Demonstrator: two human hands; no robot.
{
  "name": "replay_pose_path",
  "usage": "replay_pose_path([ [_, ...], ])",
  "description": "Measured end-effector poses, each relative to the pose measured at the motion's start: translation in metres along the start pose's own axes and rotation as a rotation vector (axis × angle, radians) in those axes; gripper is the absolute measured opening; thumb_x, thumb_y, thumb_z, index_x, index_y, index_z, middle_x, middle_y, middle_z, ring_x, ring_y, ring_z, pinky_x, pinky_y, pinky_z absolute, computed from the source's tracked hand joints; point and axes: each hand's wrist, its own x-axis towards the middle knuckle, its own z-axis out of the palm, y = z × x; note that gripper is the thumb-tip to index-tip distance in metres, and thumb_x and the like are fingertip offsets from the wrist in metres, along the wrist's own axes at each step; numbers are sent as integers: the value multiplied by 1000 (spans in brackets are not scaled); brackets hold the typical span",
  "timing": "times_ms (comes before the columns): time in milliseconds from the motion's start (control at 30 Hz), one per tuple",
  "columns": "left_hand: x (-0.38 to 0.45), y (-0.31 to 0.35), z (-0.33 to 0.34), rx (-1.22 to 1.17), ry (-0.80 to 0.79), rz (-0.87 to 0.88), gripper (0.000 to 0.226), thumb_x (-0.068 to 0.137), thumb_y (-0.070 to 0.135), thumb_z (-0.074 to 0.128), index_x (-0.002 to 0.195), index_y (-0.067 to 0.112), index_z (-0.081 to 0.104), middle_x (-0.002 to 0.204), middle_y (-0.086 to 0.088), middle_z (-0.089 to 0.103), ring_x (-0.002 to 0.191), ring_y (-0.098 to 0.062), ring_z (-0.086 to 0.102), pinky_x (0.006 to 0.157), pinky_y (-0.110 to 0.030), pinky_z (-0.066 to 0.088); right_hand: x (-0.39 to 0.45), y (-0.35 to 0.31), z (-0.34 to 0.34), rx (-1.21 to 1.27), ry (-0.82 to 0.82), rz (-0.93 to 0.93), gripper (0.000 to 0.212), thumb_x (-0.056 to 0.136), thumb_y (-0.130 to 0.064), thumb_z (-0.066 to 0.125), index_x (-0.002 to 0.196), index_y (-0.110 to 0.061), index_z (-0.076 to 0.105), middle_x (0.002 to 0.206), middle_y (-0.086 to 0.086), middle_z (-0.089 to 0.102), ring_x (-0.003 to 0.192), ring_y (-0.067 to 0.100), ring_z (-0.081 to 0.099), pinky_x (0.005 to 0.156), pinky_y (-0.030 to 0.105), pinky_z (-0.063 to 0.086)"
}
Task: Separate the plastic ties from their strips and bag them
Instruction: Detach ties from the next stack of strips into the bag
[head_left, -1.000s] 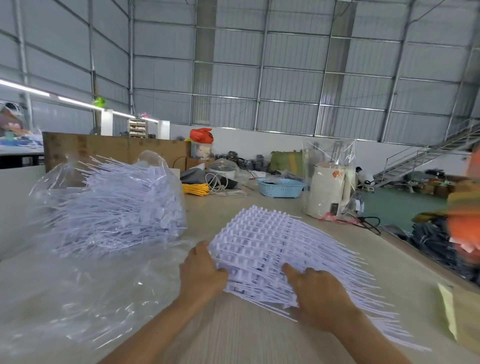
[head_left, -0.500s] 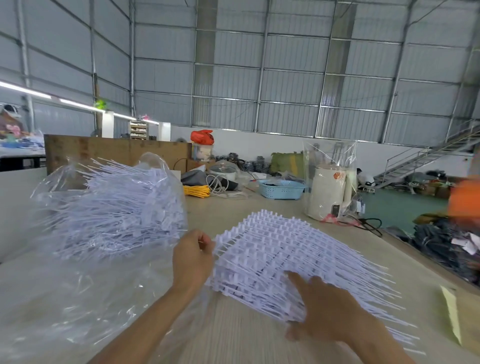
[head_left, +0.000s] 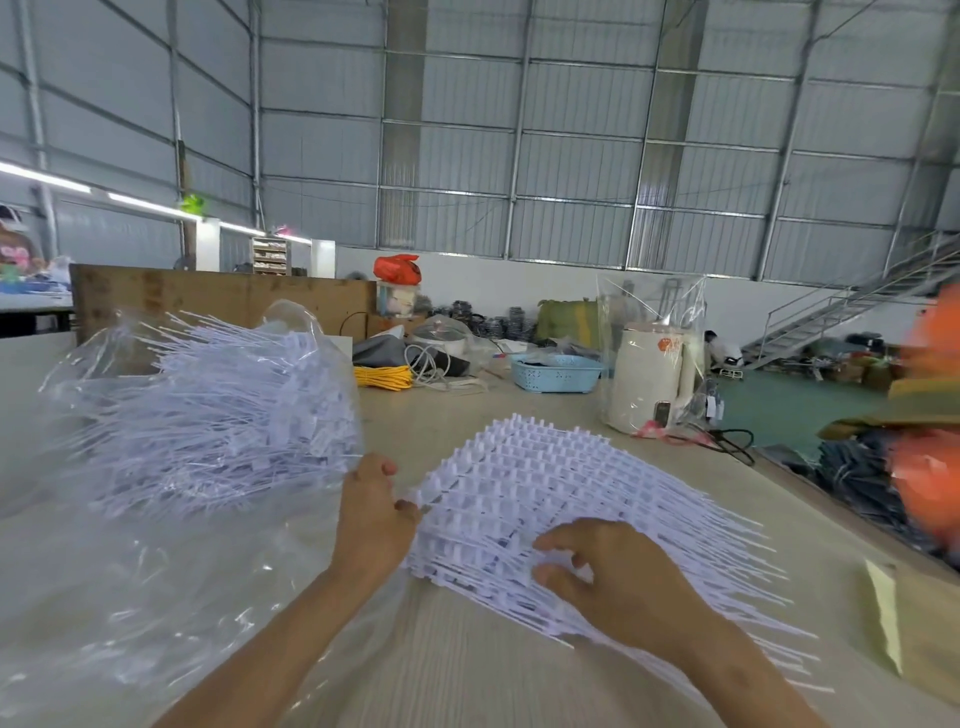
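Head view: stacked white plastic tie strips (head_left: 561, 499) on pale counter (head_left: 467, 670).
Left hand (head_left: 374, 519): pinches stack's left edge; fingertips hidden.
Right hand (head_left: 618, 577): fingers curled atop stack's near side.
Clear plastic bag (head_left: 156, 519): left of stack, edges hard to trace.

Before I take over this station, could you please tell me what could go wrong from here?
The stack of tie strips is fanned and only held at its near edge by the left hand and right hand; it may slide apart. Loose ties poke out of the open clear bag and could spill.
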Motion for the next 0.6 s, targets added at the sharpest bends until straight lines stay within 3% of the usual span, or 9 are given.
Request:
replay_pose_path([
  [100,6,20,-15,21,109,183,38,88,-9,50,124,1,46,121,-20,45,71,-6,46,66,-4,36,4,13,-6,68,230,87,21,91,-43,53,104,-36,67,100,-21,66,79,-2,60,73,17,48],
  [200,9,60,-32,-27,304,545,31,88,-11,51,116,2,48,104,-12,45,73,-3,38,73,1,35,5,29,-14,78,458,185,13,91,-27,56,87,-29,69,81,-16,68,64,3,59,61,24,49],
  [267,8,82,-41,-73,442,715,28,87,-11,50,110,5,49,98,-4,42,80,-2,36,79,3,32,4,41,-16,53,495,246,13,91,-24,56,88,-26,68,79,-12,68,66,7,60,59,23,46],
  [367,5,103,-59,-262,565,735,23,87,-3,44,108,5,47,97,5,42,86,-5,43,79,-11,41,4,54,-13,40,445,315,17,92,-29,53,101,-25,67,93,-10,69,78,12,63,68,26,51],
  [433,-2,113,-71,-385,570,795,25,88,-3,43,105,16,44,100,9,42,90,-2,47,77,-17,44,4,57,-14,57,472,333,19,93,-30,53,106,-24,66,98,-8,70,81,14,64,70,27,52],
  [467,-9,119,-75,-416,547,882,34,88,-5,43,106,23,40,102,7,41,92,-8,48,78,-18,44,4,57,-16,70,520,331,20,92,-29,53,107,-22,65,97,-6,70,77,13,63,67,26,50],
  [533,-25,130,-80,-462,413,1070,45,86,-11,43,107,28,34,101,-3,41,89,-19,48,79,-21,44,3,56,-25,129,659,313,21,92,-24,55,109,-17,65,88,-4,69,66,8,56,57,21,44],
  [600,-40,139,-80,-540,213,1134,51,82,-18,43,108,25,34,98,-9,42,88,-15,48,78,-16,45,0,51,-39,265,825,313,20,92,-19,56,109,-13,64,83,-3,66,63,2,53,53,15,36],
])
